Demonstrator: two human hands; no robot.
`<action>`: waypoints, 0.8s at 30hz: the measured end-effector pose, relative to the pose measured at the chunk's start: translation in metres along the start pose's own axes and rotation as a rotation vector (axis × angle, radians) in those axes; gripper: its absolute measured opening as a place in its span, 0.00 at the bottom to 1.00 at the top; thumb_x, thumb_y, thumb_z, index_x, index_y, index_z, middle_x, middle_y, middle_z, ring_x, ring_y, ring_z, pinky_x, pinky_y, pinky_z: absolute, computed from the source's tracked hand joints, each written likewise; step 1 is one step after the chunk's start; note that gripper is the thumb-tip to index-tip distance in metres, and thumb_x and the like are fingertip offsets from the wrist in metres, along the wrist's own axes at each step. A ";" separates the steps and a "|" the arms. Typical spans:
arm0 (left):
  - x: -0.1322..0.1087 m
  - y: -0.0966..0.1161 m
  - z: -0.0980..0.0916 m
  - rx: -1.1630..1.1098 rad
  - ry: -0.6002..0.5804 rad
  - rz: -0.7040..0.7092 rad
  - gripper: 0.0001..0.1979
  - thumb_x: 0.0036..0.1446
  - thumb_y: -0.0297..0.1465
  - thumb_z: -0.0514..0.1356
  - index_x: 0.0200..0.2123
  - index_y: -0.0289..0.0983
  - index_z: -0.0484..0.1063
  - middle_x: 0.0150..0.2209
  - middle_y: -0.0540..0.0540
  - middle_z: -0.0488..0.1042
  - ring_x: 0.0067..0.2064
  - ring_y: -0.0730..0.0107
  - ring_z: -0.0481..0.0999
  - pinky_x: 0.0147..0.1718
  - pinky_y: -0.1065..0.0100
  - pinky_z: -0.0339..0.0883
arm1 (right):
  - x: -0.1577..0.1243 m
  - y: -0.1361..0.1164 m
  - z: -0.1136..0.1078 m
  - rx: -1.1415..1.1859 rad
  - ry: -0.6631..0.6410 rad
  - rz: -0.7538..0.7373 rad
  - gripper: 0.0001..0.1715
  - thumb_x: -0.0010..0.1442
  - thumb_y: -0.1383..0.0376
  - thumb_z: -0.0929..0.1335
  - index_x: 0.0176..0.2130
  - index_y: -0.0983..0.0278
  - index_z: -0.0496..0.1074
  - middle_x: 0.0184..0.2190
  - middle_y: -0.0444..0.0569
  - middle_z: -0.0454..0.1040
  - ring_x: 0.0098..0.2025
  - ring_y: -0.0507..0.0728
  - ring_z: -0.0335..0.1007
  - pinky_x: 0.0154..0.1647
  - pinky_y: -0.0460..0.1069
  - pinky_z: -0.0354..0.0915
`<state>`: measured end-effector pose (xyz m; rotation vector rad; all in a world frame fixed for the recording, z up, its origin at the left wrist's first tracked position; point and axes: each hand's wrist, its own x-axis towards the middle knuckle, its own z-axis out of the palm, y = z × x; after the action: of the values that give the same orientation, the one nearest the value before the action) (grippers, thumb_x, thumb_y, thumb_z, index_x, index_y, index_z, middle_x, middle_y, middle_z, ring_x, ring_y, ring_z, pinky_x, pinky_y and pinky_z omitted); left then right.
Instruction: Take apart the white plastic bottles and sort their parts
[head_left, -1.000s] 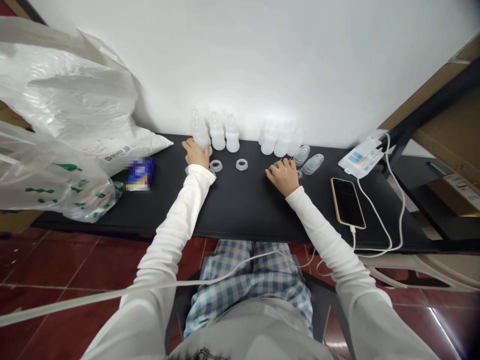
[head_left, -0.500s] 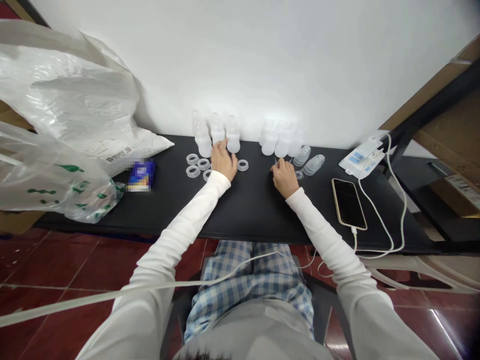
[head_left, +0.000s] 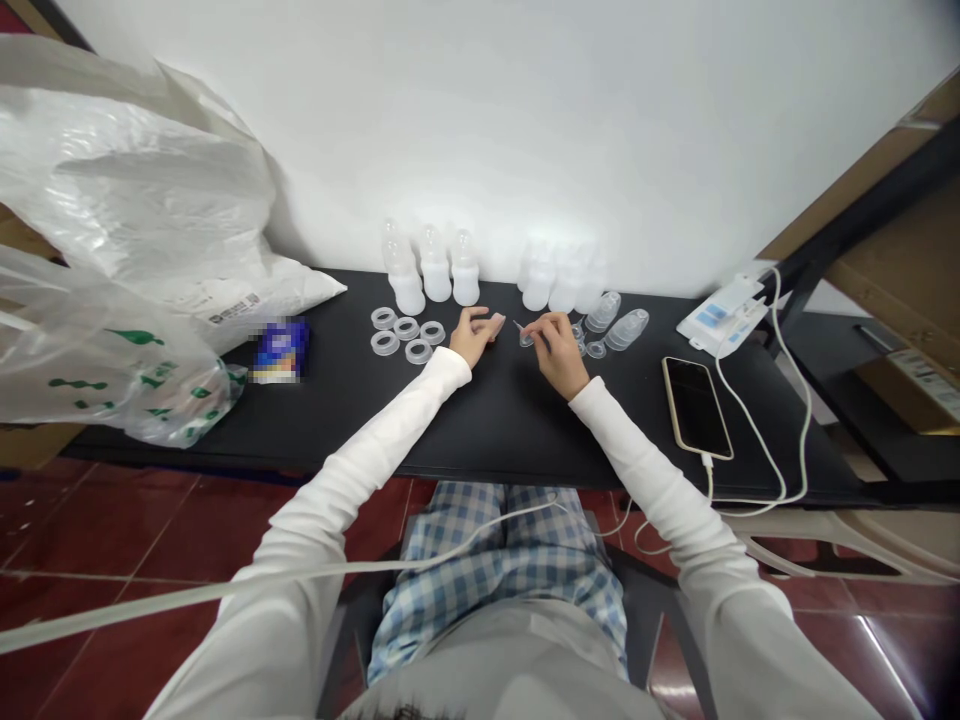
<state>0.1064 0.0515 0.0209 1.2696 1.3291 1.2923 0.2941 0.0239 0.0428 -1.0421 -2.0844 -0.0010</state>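
Observation:
My right hand [head_left: 556, 350] pinches a small clear bottle nipple [head_left: 523, 337] above the table. My left hand [head_left: 476, 337] is closed, with fingers curled where a loose collar ring lay; the ring is hidden within the grip. To its left, several translucent collar rings [head_left: 385, 343] lie flat on the table. Behind them stand several white baby bottles [head_left: 436, 280] topped with clear domed caps. More white bottles without caps [head_left: 562, 285] stand behind my right hand. Beside that hand lie other clear nipples [head_left: 596, 349] and stacked clear caps [head_left: 627, 329].
A phone [head_left: 697, 408] on a charging cable lies at the right of the black table [head_left: 495, 440], near a white-and-blue packet [head_left: 724, 312]. A blue pack [head_left: 282, 350] and large plastic bags [head_left: 150, 200] occupy the left. A white wall [head_left: 480, 120] rises behind.
My left hand has moved from the capped bottles down and right, over the loose ring's spot. My right hand has lifted a nipple and brought it left, towards my left hand.

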 end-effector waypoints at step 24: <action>-0.021 0.011 0.016 -0.391 -0.286 -0.040 0.24 0.43 0.42 0.74 0.40 0.36 0.74 0.30 0.51 0.75 0.34 0.72 0.80 0.38 0.68 0.77 | 0.000 -0.008 0.010 0.214 0.168 0.293 0.08 0.62 0.62 0.67 0.42 0.62 0.70 0.32 0.44 0.68 0.27 0.50 0.58 0.33 0.48 0.63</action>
<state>0.1256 0.0319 0.0292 1.0964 0.8473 1.2169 0.2822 0.0214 0.0388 -1.1626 -1.7247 0.2667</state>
